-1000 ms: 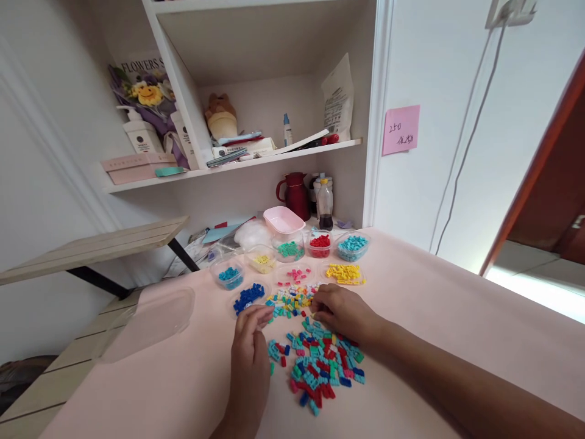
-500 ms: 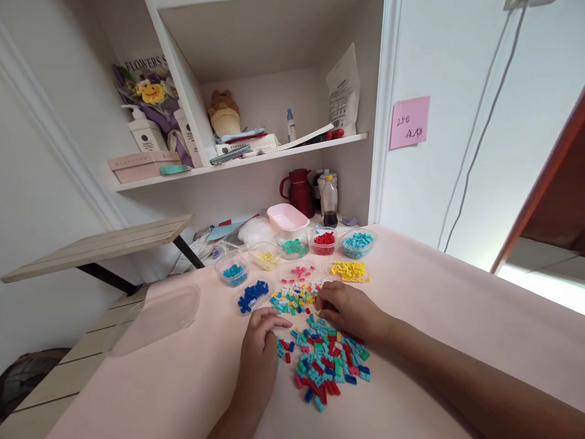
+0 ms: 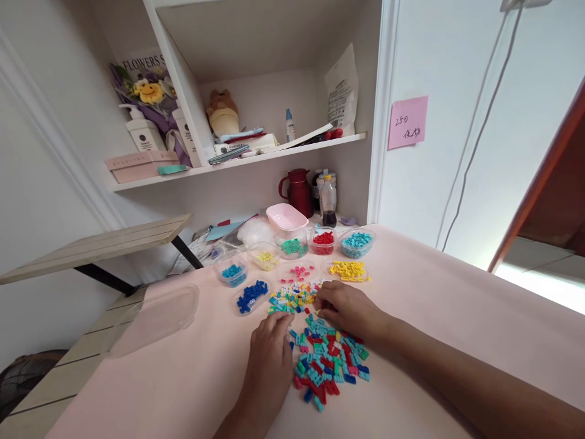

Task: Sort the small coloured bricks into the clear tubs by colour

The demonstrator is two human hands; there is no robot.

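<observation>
A loose pile of small mixed toy building bricks (image 3: pixel 326 360) lies in front of me, with a smaller spread of bricks (image 3: pixel 295 297) just behind it. At the left side of the near pile, my left hand (image 3: pixel 270 350) lies open, its fingers pointing forward and covering some bricks. My right hand (image 3: pixel 351 310) rests between the two groups from the right, fingers curled down with the tips among the bricks. Whatever its fingertips hold is too small or hidden. Closest to my hands are a tray of dark blue bricks (image 3: pixel 252 296) and one of yellow bricks (image 3: pixel 348 269).
Behind stand clear tubs of blue (image 3: pixel 233 273), pale yellow (image 3: pixel 265 260), green (image 3: pixel 293 247), red (image 3: pixel 323 241) and turquoise bricks (image 3: pixel 357 242), plus pink bricks (image 3: pixel 298 273). A clear lid (image 3: pixel 158 320) lies left. A pink basin (image 3: pixel 287 217), red jug (image 3: pixel 299 192) and bottle (image 3: pixel 328 201) stand at the back.
My left hand has moved right against the near pile, covering loose bricks at its left side, and its fingers have drawn closer together. My right hand stays nearly still.
</observation>
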